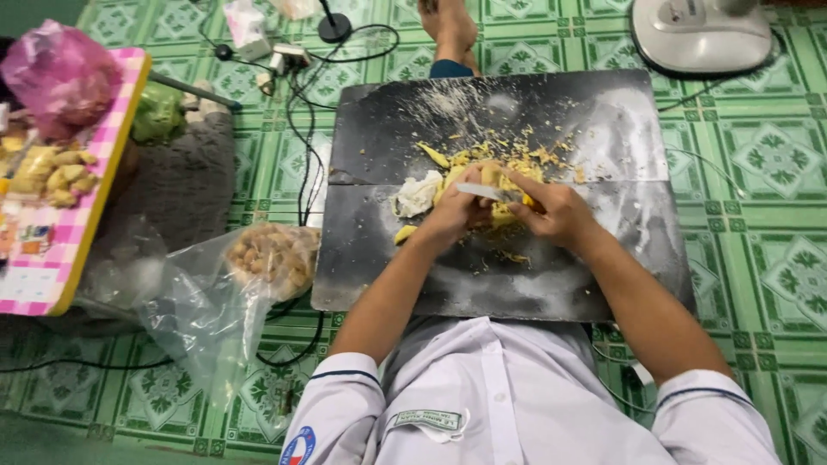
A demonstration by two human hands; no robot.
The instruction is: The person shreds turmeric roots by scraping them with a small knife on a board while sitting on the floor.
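The left hand (455,211) is closed around a yellowish root piece (489,175), holding it just above the dark board (594,258). The right hand (556,211) grips a knife (482,191) with a yellow handle; its pale blade reaches leftward from the right hand and lies across the left hand's fingers, touching the root piece. Both hands meet over the middle of the board.

Just beyond the hands, yellow peelings (508,155) lie scattered on the board. Just left of the left hand sits a crumpled white cloth (418,194), and a single yellow scrap (405,232) lies near that wrist.

Well to the left of the left arm, on the green tiled floor (775,164), lies a clear plastic bag (271,258) holding brownish roots. Farther left stands a pink checked tray (82,224) with more pale roots on it. Beyond the hands, past the board's far edge, a bare foot (450,30) rests on the tiles.
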